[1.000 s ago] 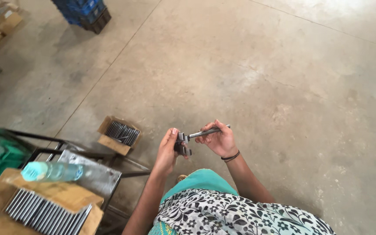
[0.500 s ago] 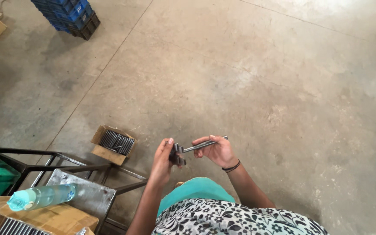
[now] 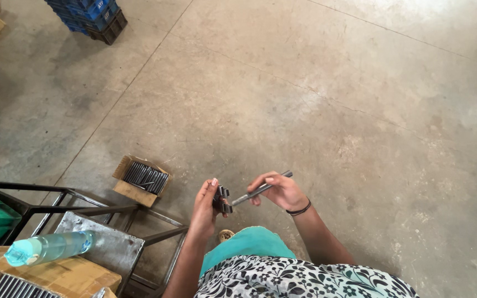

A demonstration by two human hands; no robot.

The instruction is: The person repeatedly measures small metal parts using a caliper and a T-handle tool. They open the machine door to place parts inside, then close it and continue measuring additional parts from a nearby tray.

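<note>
My left hand (image 3: 204, 205) grips a small dark metal part (image 3: 222, 200) with prongs, held upright above my lap. My right hand (image 3: 280, 191) holds a thin grey metal rod (image 3: 261, 189) at a slant, its lower tip touching the dark part. A black band circles my right wrist. Both hands hover over the concrete floor (image 3: 316, 99), just above my knees in teal cloth.
An open cardboard box of dark metal rods (image 3: 143, 177) lies on the floor to the left. A black metal frame (image 3: 56, 208) holds a steel plate (image 3: 103, 247), with a plastic water bottle (image 3: 48, 248) on a carton. Blue crates (image 3: 90, 16) stand far left.
The view has shifted so the hands sit slightly lower and more central. The rod stays pressed against the dark part, and both hands keep their hold.
</note>
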